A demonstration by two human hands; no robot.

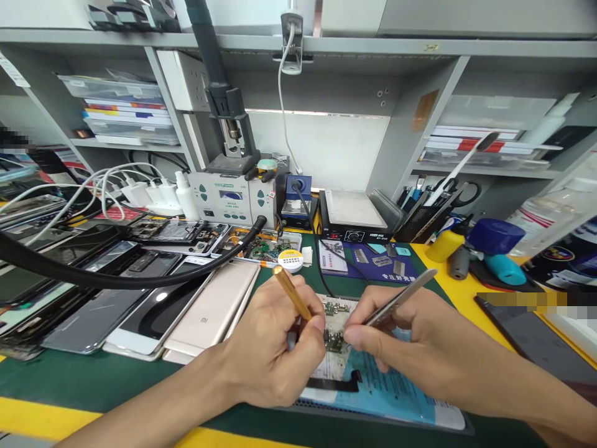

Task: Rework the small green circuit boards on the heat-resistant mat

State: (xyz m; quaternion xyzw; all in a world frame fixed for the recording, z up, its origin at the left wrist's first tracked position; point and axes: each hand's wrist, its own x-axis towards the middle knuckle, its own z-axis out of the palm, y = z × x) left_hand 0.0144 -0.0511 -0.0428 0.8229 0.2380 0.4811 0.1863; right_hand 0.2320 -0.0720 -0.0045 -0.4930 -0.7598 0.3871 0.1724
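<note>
My left hand [275, 342] grips a slim gold-coloured tool [290, 291] like a pen, its tip pointing down at a small green circuit board [334, 339]. My right hand [401, 330] pinches silver tweezers [401, 295], whose tips meet the same board. The board sits inside an opened phone [373, 389] with a blue battery, lying on the green mat [93, 376]. Both hands almost touch over the board, and my fingers hide both tool tips.
Several phones [140, 298] lie stacked at the left. A rework station [228, 196], a hot plate [354, 214] and a parts tray [265, 246] stand behind. A black hose [116, 280] crosses the left side. A tool holder [422, 218] and bottles [550, 218] stand at the right.
</note>
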